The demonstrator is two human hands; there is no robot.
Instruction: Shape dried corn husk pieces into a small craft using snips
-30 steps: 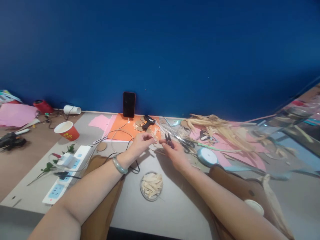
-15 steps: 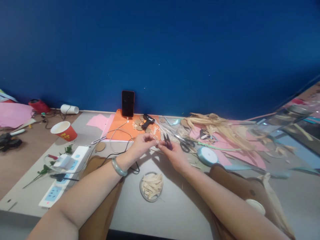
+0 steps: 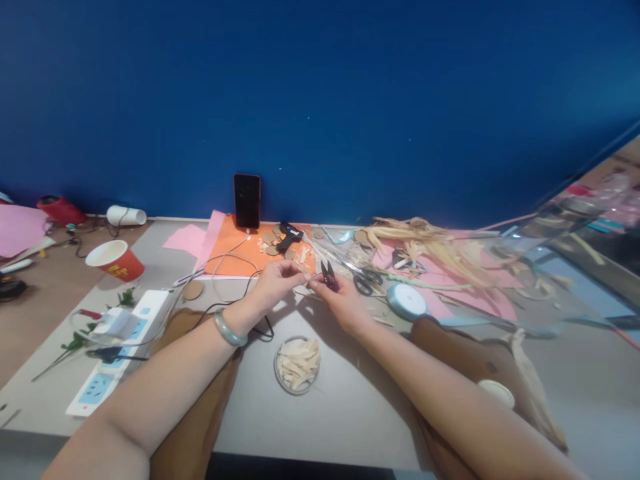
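My left hand (image 3: 277,283) is pinched on a thin pale strip, fingertips pointing right. My right hand (image 3: 339,302) grips small dark purple snips (image 3: 329,275), whose blades point up beside the left fingertips. The two hands almost touch above the grey table (image 3: 320,407). A small round clear dish (image 3: 297,364) with pale cut strips sits just below the hands. A pale green bangle (image 3: 227,329) is on my left wrist.
Behind the hands lie an orange sheet (image 3: 233,252), a black glue gun (image 3: 287,235), a phone (image 3: 247,201) leaning on the blue wall, black scissors (image 3: 367,281), a ribbon roll (image 3: 407,301) and dried husks (image 3: 430,248). A red paper cup (image 3: 114,260) and a white power strip (image 3: 117,347) stand left.
The view has shifted a little, so everything sits slightly lower and left. My hands have come closer together, with the snips' blades now next to the left fingertips.
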